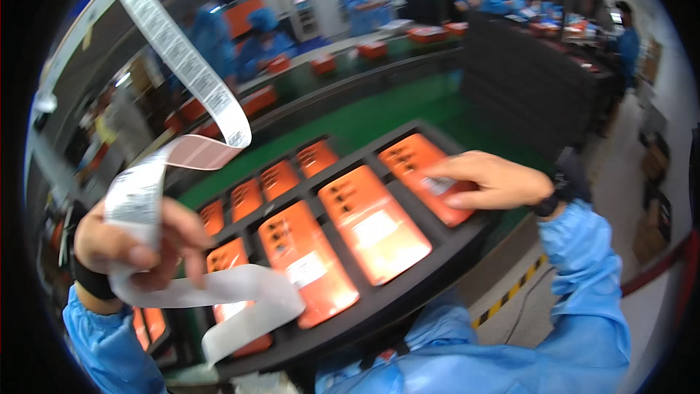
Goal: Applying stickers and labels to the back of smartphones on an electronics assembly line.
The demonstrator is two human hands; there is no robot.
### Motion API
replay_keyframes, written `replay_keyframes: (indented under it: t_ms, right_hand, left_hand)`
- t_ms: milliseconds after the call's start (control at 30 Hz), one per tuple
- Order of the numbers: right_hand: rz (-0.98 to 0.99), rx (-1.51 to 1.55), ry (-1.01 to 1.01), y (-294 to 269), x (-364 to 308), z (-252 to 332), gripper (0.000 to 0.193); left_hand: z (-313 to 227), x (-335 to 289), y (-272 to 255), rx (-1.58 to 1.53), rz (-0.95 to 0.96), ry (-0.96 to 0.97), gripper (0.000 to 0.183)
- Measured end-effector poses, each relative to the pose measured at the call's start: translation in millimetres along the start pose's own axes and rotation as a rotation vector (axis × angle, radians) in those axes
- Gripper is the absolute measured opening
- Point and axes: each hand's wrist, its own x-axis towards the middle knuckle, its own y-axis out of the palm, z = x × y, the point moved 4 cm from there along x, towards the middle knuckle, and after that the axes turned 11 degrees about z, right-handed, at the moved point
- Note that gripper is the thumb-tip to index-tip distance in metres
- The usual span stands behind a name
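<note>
My left hand (pixel 149 244) is closed on a long strip of printed labels (pixel 182 51). The strip hangs down from the upper left, twists at the hand, and its pale tail curls over the tray. My right hand (pixel 496 182) rests on the rightmost orange phone-shaped panel (pixel 423 160), thumb and fingers apart around a small white label (pixel 440 184). Two more orange panels, one in the middle (pixel 357 204) and one left of it (pixel 292 230), lie face up in the dark tray (pixel 452 248). Each has dark round spots near its top and a pale label or glare patch.
Smaller-looking orange panels (pixel 279 179) fill the tray's far row. Behind it runs a green conveyor (pixel 408 98), with orange boxes (pixel 372 49) on a further line. A dark stacked block (pixel 510 80) stands at the right. Blue-clad people work in the background.
</note>
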Motion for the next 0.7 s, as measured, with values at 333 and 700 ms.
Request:
replay_keyframes:
  t_ms: [333, 700]
  right_hand:
    - [-0.524, 0.356, 0.017, -7, -56, -39, 0.04]
    - [-0.542, 0.583, 0.209, 77, -107, -245, 0.05]
  left_hand:
    - [-57, -371, 39, 0.419, -0.858, -0.325, 0.049]
    - [301, -275, 33, -0.389, -0.547, -0.293, 0.059]
